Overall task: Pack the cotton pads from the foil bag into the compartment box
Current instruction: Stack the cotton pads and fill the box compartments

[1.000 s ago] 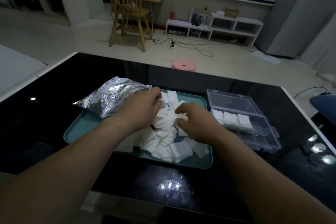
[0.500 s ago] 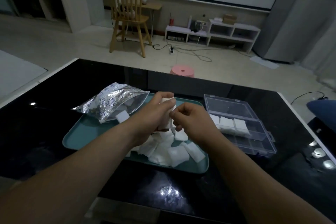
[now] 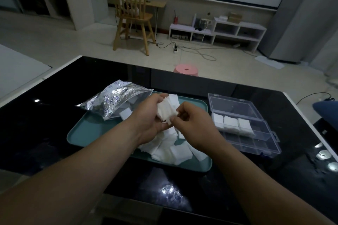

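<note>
Change from a second ago: left hand point(image 3: 151, 115) and right hand point(image 3: 193, 124) no longer buried in the heap, lifted up over the middle of the teal tray point(image 3: 80, 133) instead. Got the left hand curled round a small stack of cotton pads point(image 3: 165, 110), gripping it from the left. Same bundle pinched at its right edge by the right hand, thumb against fingertips. Loose cotton pads point(image 3: 170, 151) heaped at the tray's near right corner. Foil bag point(image 3: 113, 100) lying over the tray's far left corner, mouth gaping toward the middle; blue print on it, can't read any of it. Compartment box point(image 3: 256, 139) just right of the tray on the black bench point(image 3: 45, 115), lid flipped back, packed pads point(image 3: 231, 121) filling three compartments in its far row.
</note>
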`<state>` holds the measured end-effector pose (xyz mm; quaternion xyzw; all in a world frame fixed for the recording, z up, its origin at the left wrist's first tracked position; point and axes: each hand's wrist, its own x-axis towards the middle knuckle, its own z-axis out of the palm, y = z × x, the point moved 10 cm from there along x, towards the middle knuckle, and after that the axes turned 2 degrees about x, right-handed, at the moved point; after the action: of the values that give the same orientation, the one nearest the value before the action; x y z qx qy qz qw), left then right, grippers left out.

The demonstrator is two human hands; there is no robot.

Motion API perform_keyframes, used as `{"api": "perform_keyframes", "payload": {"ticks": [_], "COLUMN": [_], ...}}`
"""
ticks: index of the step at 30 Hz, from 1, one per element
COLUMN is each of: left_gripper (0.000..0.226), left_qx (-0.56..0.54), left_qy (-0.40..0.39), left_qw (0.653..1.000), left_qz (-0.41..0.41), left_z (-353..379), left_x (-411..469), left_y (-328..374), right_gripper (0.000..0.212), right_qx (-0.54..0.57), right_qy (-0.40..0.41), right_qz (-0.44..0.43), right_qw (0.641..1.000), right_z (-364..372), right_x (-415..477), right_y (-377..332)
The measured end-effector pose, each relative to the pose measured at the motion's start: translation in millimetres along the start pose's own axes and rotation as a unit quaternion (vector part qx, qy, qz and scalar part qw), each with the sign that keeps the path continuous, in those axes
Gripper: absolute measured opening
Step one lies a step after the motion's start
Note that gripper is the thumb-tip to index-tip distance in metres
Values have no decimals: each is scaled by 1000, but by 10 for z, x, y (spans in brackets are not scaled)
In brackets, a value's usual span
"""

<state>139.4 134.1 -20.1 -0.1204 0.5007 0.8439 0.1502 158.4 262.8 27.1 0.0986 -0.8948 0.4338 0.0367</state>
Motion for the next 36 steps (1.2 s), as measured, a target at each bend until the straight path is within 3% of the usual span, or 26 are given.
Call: {"api": "perform_keyframes", "payload": {"ticks": [5,10,14,19,26,33,36], "left_gripper": [39,24,26,24,43,38,25], "left_qx": [31,26,45,64,9,6,20], "left_qy": [8,13,-7,35,52,72,81], "left_qw": [999,1000,999,997,999,997,996], "left_qz": [-8,4,19,21,-12,-26,-22], "left_z": [-3,13,66,8,-54,-108,-130], "left_x": [4,-21,-23,-19,-44,-40,-30], "left_y": [-62,-44,-22,-10,-52,-90,-80], "right_gripper": [14,13,18,27,31,33,33], "right_qx": [-27,-9,-44,-68,-31,3,-1], "right_qy": [17,15,18,15,28,7,8], "right_qz": [19,25,5,-15,2,12,14], "right_qw": [999,1000,999,997,999,1000,1000], "right_z": [-60,-80,-76,-37,-115,-105,-131], "right_x": [-6,0,-17,-49,-61,-45,-40], "right_y": [79,104,57,-5,4,18,51]}}
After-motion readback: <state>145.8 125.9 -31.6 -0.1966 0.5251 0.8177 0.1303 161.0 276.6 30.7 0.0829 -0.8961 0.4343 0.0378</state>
